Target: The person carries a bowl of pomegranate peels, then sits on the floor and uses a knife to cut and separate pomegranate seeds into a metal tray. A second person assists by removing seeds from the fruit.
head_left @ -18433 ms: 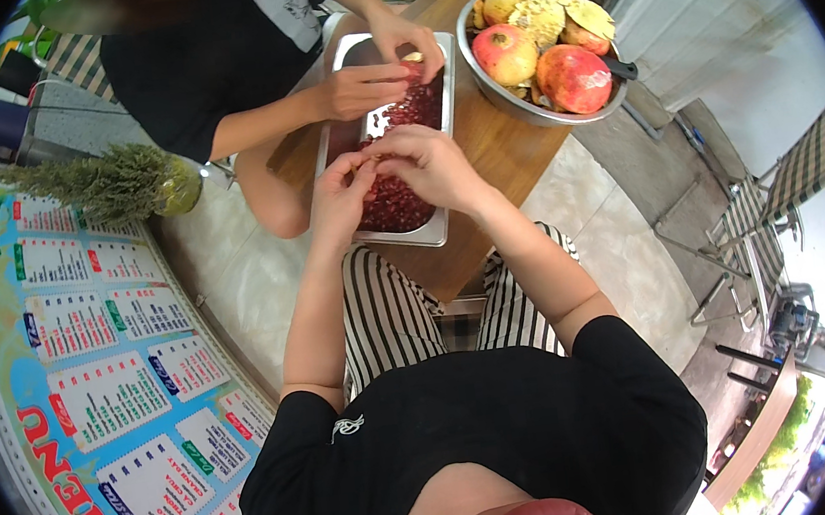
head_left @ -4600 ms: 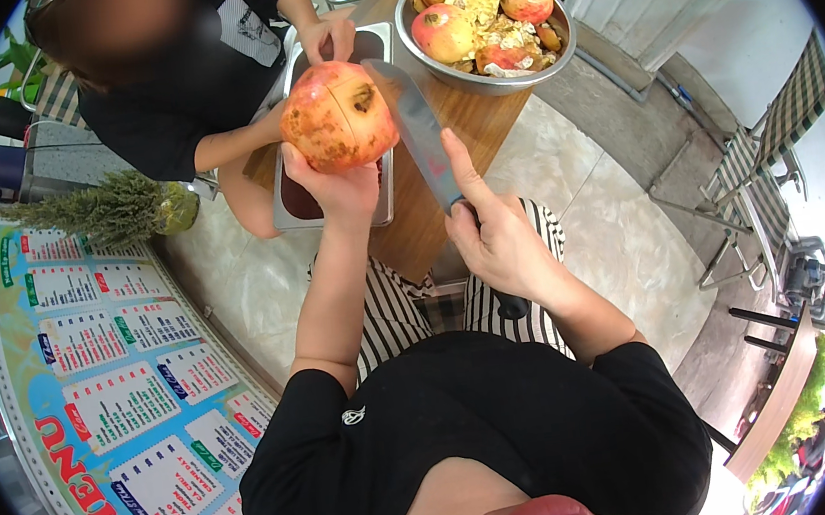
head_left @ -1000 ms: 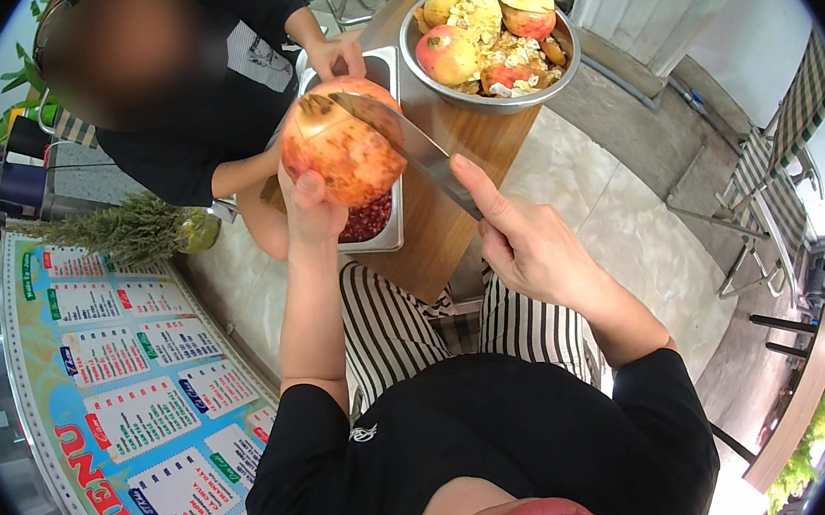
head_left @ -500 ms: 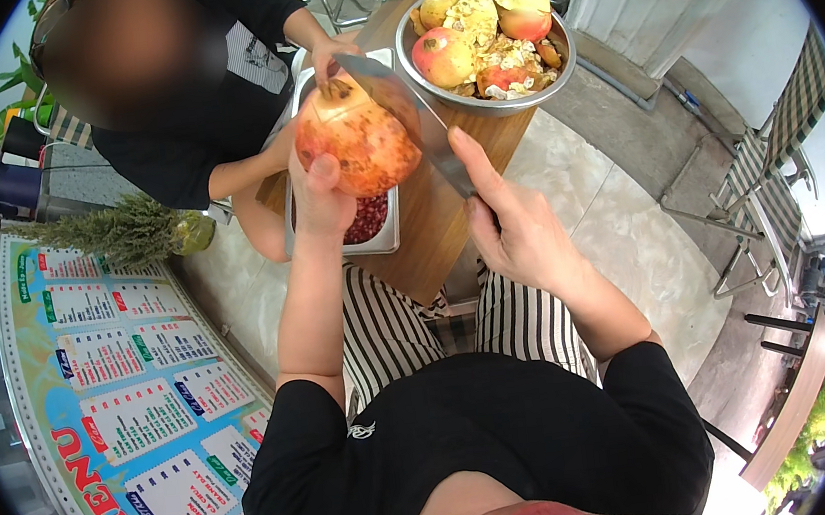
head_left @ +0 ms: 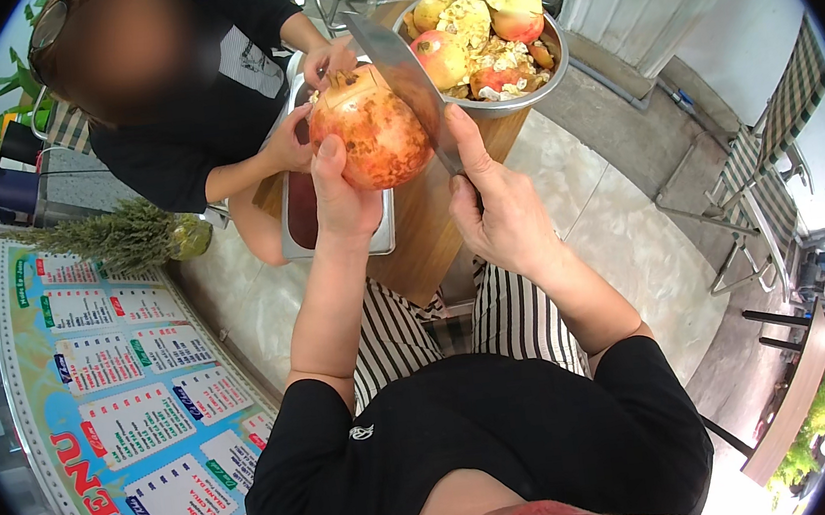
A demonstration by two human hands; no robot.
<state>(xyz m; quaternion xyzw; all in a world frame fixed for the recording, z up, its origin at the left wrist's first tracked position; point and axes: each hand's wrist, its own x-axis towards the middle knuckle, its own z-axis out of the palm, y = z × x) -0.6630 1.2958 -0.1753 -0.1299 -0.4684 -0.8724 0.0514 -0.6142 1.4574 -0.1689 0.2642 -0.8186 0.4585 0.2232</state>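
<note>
My left hand (head_left: 346, 196) grips a large blotchy red-orange pomegranate (head_left: 369, 133) from below, its crown pointing away from me. Shallow score lines show in the skin near the crown. In my right hand (head_left: 497, 198) is a broad-bladed knife (head_left: 399, 58), index finger stretched along the back of the blade. The blade stands along the right side of the fruit; whether its edge cuts into the skin cannot be made out. Beneath the fruit, a metal pan (head_left: 386, 245) with dark red contents rests on a wooden table (head_left: 431, 245).
A steel bowl (head_left: 563, 66) of pomegranates, peel and pale pith stands at the table's far right. Across from me sits a person whose hands (head_left: 295, 139) are over the pan, close behind my fruit. A menu board (head_left: 135, 387) lies left; checked folding chairs (head_left: 765, 170) stand right.
Both my hands, with the pomegranate and knife, have shifted; the fruit moved slightly right and the knife slightly left. The other person's hands have moved apart and show more clearly.
</note>
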